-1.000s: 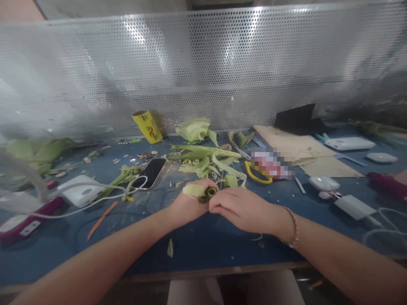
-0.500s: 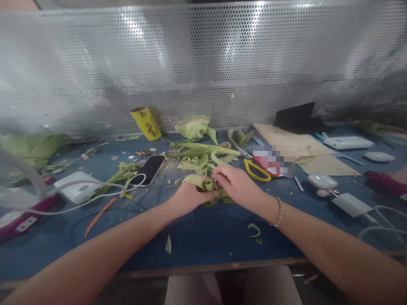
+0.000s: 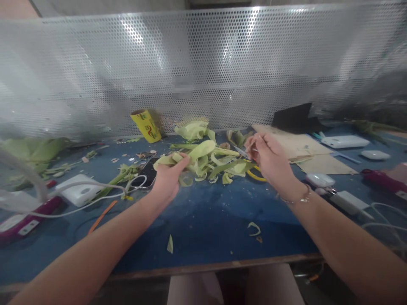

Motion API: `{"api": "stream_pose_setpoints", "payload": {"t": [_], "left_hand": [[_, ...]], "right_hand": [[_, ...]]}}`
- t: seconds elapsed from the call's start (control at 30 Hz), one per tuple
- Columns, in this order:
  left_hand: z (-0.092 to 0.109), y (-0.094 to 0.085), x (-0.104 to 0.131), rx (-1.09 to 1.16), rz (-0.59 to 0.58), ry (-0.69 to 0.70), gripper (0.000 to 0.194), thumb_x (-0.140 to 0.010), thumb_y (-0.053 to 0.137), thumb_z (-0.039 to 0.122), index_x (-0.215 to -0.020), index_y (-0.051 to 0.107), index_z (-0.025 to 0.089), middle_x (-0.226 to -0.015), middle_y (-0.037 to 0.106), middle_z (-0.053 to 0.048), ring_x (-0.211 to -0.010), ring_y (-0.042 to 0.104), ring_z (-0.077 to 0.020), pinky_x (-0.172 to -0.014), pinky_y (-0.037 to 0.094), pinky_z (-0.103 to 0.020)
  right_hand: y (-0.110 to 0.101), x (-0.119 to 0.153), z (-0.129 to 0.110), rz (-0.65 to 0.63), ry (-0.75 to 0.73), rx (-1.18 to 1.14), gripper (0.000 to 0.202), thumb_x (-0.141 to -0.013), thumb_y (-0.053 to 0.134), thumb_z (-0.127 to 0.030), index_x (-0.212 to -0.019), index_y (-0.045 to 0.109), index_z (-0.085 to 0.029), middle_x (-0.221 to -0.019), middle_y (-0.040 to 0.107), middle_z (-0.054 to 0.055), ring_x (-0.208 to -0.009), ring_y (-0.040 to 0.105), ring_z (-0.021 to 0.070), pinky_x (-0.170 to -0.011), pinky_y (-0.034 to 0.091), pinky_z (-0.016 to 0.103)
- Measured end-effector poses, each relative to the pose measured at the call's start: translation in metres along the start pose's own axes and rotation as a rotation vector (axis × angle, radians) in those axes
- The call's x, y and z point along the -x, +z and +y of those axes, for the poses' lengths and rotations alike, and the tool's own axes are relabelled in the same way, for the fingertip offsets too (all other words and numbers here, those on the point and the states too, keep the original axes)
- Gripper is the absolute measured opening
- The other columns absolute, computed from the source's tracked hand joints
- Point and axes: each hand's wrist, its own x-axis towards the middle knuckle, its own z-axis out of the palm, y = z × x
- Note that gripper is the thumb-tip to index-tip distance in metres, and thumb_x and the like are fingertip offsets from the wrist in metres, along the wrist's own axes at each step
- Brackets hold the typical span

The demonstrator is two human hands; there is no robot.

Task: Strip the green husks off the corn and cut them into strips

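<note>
My left hand (image 3: pixel 170 176) is closed around a folded pale green leaf (image 3: pixel 170 160), which looks like husk, beside the phone. Just right of it lies a heap of cut green leaves and curled strips (image 3: pixel 206 163). My right hand (image 3: pixel 269 156) is over the scissors, with its thumb and fingers drawn together. Whatever is between those fingertips is too small or blurred to make out. Of the scissors, the blades (image 3: pixel 241 151) and part of the yellow handle (image 3: pixel 256 174) show; my right hand hides the other handle.
A yellow tube (image 3: pixel 146 126) leans near the perforated metal screen (image 3: pixel 210 63). Left are a dark phone (image 3: pixel 148 173), a white power bank (image 3: pixel 79 189) and looping cables. Brown card sheets (image 3: pixel 324 160), a white earbud case (image 3: pixel 320 180) and a charger (image 3: pixel 352 203) lie right. Scraps dot the blue tabletop (image 3: pixel 203 228).
My hands have parted. The left moved left and up with the leaf; the right moved right and up to the scissors. Cut leaves now lie across the heap between them.
</note>
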Motion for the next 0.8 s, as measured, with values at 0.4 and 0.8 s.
{"api": "stream_pose_setpoints", "payload": {"t": [0.4,0.8], "left_hand": [[0.006,0.006,0.024,-0.631,-1.035,0.251,0.007,-0.065,0.066,0.02,-0.064,0.071,0.026,-0.068,0.07,0.001,-0.068,0.065,-0.0152,-0.091,0.047,-0.035],[0.018,-0.016,-0.014,-0.754,-0.292,0.099,0.008,-0.058,0.069,0.023,-0.064,0.071,0.018,-0.051,0.061,0.0,-0.042,0.048,-0.0116,-0.042,0.036,-0.023]], "right_hand": [[0.018,0.028,-0.031,-0.703,0.232,-0.274,0.028,-0.094,0.037,-0.047,-0.082,0.039,-0.021,-0.077,0.065,0.0,-0.065,0.066,0.0111,-0.063,0.054,0.027],[0.007,0.016,-0.012,-0.268,0.005,0.123,0.019,-0.095,0.035,-0.038,-0.084,0.04,-0.023,-0.052,0.036,-0.009,-0.047,0.052,0.0093,-0.055,0.044,0.025]]}}
